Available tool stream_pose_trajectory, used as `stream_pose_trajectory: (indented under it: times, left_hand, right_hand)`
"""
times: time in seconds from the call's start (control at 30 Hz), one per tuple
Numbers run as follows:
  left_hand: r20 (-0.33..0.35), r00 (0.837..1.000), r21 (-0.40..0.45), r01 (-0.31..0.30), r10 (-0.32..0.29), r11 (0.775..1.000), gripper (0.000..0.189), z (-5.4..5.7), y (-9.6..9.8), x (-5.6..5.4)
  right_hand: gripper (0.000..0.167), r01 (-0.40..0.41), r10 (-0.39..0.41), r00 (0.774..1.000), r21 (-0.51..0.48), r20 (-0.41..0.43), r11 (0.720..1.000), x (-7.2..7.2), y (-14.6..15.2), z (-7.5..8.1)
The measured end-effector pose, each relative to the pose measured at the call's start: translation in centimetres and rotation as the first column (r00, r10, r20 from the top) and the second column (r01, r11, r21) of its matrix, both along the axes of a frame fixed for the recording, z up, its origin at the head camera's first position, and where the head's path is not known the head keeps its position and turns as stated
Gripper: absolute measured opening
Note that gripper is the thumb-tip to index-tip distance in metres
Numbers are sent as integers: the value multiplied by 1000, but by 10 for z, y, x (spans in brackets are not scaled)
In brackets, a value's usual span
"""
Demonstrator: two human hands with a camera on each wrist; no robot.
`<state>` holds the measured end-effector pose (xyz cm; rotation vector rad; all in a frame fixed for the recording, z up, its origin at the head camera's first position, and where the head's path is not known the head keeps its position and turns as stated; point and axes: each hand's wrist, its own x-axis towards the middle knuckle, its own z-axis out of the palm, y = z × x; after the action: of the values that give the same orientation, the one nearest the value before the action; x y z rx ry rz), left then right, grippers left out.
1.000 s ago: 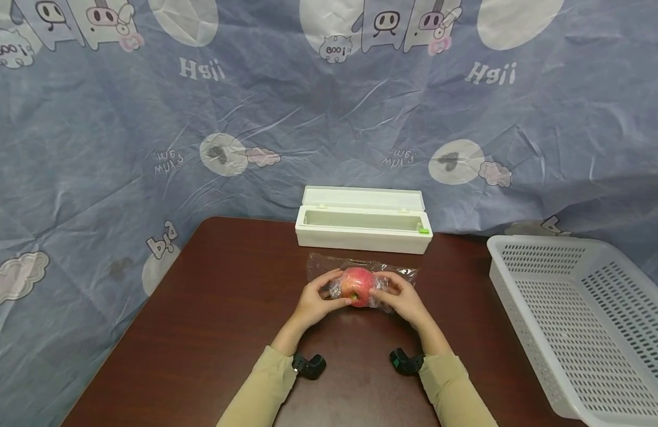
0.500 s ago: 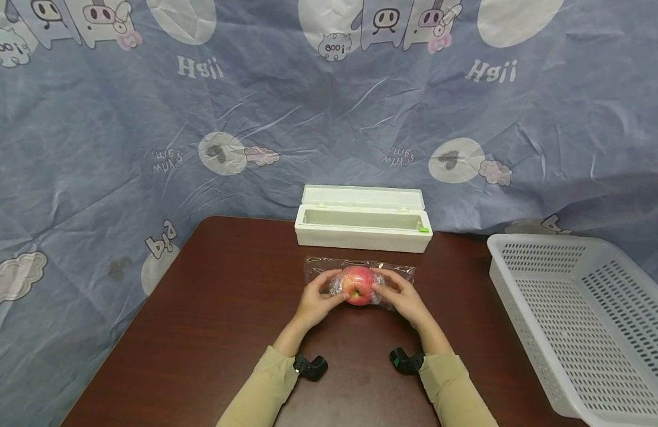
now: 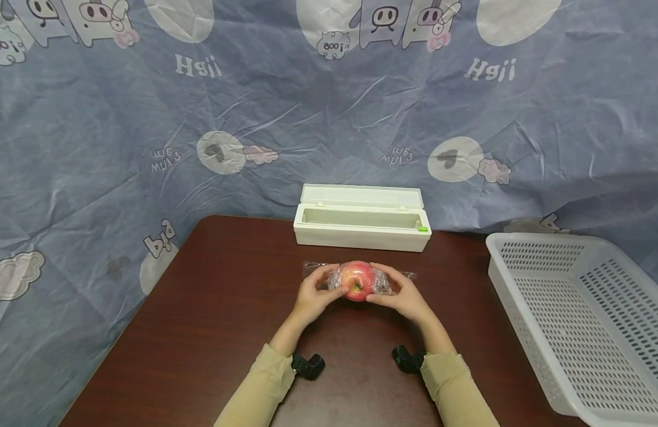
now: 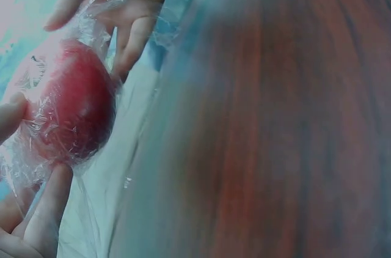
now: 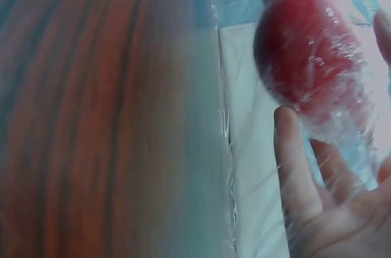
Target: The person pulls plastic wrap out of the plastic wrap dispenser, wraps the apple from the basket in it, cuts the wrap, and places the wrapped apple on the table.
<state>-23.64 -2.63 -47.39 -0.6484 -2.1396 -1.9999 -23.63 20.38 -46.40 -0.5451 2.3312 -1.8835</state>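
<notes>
A red apple (image 3: pixel 358 281) in clear plastic wrap sits between both hands, its stem end facing me in the head view. The wrap (image 3: pixel 382 283) bunches at either side of the fruit. My left hand (image 3: pixel 313 299) holds the apple from the left, thumb on its near face and fingers at the far side. From the right, my right hand (image 3: pixel 406 296) grips it with the thumb at its lower edge. Up close in the left wrist view, crinkled film covers the apple (image 4: pixel 76 102), fingertips pressing it. The right wrist view shows the apple (image 5: pixel 308 50) with a right fingertip against its underside.
Behind the hands stands a long white box (image 3: pixel 361 238) with its lid raised and a green piece at its right end. A grey-white perforated basket (image 3: pixel 521 320) is at the right of the dark wooden table (image 3: pixel 200 332). Printed blue cloth (image 3: pixel 329 130) hangs behind.
The apple has moved slightly upward in the head view, with both hands around it. Less loose film shows behind it now, and the right thumb has shifted lower on the apple.
</notes>
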Motion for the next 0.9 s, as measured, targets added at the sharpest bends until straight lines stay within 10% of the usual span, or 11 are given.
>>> stream_pose_trajectory:
  times: [0.4,0.9]
  left_hand:
    - [-21,1000,-18,-10,9,1000,47,18,-1,5]
    - [-11,999,4,-50,51,999,44,41,4,17]
  right_hand:
    - [85,96,-75,984,125,-159,987,-8,2,-14]
    - [86,109,-69,959,133,-274,985,0,2,4]
